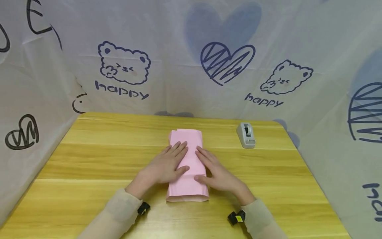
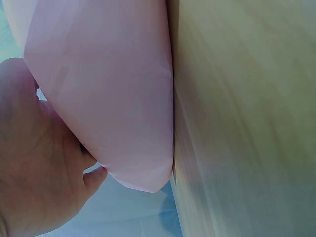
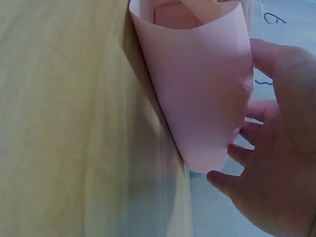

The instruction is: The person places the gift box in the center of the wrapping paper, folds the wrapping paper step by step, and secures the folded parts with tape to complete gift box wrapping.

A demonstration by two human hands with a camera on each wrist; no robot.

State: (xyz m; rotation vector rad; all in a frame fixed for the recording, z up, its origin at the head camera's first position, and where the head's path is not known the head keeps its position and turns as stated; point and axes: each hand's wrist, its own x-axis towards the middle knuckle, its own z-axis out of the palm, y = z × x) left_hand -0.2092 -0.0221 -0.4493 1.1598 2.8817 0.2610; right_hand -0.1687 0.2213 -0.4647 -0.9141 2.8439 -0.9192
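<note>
While resting left grip, spread and grasping nothing, on a flattish rectangular pink paper sleeve with open near end, touches its top near right edge with right grip, likewise released. Find sleeve lengthwise mid-way on yellow wood-grain surface, under both grips; note white plastic tape dispenser ahead right, well apart.

Head view: bright — pale glare on counter at six o'clock; wrist views: dimmer, bluish, soft.

Left sleeve, right sleeve: cream, bottom of frame. Black boxy wrist cameras, yellow patch on right one.
</note>
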